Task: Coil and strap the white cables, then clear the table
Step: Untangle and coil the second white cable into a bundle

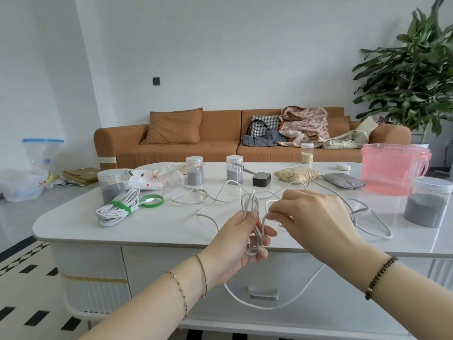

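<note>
Coiling under way, in front of the black box (261, 179) and just off the near edge of the surface (73, 224). Left hand (241, 238): grip curled round several upright loops of white cable (250, 212), thumb across them. Right hand (311, 217): grip is a closed fingertip pinch on the next stretch of that cable, just beside the loops. The slack runs two ways from there. One part lies in loose curves on the surface between the hands and the black box, and one long bight hangs below the edge. Finished cable bundle (115, 209) lies well to the front-left of the black box, cinched by a green strap (121, 204). Two grey-powder jars (195, 170) stand just left of the black box. A grain bag (296, 174) lies just right of it, with a pink bucket (392, 168) further right.
</note>
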`<action>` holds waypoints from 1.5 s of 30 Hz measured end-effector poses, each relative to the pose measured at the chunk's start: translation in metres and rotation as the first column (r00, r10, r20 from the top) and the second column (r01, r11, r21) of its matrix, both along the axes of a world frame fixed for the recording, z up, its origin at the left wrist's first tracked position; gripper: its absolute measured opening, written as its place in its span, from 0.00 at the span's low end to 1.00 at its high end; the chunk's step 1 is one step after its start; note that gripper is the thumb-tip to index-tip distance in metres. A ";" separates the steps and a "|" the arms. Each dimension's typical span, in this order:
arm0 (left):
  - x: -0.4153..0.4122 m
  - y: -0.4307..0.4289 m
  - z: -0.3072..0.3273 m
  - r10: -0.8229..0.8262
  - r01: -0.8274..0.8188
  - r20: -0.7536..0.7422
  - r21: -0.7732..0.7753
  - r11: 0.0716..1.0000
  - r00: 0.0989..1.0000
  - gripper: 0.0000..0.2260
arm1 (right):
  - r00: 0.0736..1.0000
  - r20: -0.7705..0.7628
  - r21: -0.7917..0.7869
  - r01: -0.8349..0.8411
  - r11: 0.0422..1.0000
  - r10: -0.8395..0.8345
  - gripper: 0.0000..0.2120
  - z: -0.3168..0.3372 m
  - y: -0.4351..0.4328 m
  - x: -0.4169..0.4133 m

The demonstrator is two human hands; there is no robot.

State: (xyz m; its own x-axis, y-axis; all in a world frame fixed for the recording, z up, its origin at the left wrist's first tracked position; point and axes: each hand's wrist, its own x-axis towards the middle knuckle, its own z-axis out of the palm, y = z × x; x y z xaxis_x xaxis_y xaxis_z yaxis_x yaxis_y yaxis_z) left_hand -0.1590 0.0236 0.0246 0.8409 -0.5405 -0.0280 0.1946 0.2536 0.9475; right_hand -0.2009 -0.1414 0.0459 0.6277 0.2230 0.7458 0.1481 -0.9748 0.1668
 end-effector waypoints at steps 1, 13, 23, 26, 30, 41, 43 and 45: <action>0.001 0.000 -0.001 -0.007 0.007 -0.017 -0.011 1.000 1.000 0.10 | 1.000 0.008 0.004 0.002 1.000 -0.002 0.07 0.000 0.001 0.000; 0.001 0.004 -0.003 -0.185 0.188 -0.036 0.148 0.971 0.982 0.10 | 0.999 0.001 0.085 0.040 0.996 -0.040 0.08 0.000 -0.006 -0.003; 0.008 0.009 0.006 -0.115 0.084 0.147 0.207 0.975 0.982 0.16 | 0.994 0.108 0.158 -0.040 0.987 0.023 0.05 -0.004 -0.013 0.002; 0.018 0.010 0.008 0.054 -0.051 0.108 -0.026 0.998 0.993 0.17 | 0.996 0.092 0.244 -0.035 0.969 0.013 0.06 -0.001 -0.013 0.002; 0.027 0.010 0.011 0.230 -0.204 0.059 -0.293 0.934 0.971 0.16 | 0.996 0.078 0.256 -0.071 0.964 0.053 0.10 -0.001 -0.007 0.003; 0.020 -0.001 0.005 0.176 -0.181 -0.041 -0.206 0.962 0.984 0.22 | 0.982 0.008 0.242 -0.184 0.953 0.188 0.07 -0.009 0.004 0.004; 0.021 0.000 0.003 0.163 -0.173 -0.071 -0.170 0.970 0.984 0.24 | 0.983 -0.016 0.235 -0.176 0.956 0.185 0.11 -0.010 0.006 0.003; 0.022 0.002 0.002 0.135 -0.143 -0.072 -0.127 0.981 0.988 0.23 | 0.977 -0.051 0.243 -0.190 0.951 0.208 0.11 -0.010 0.006 0.003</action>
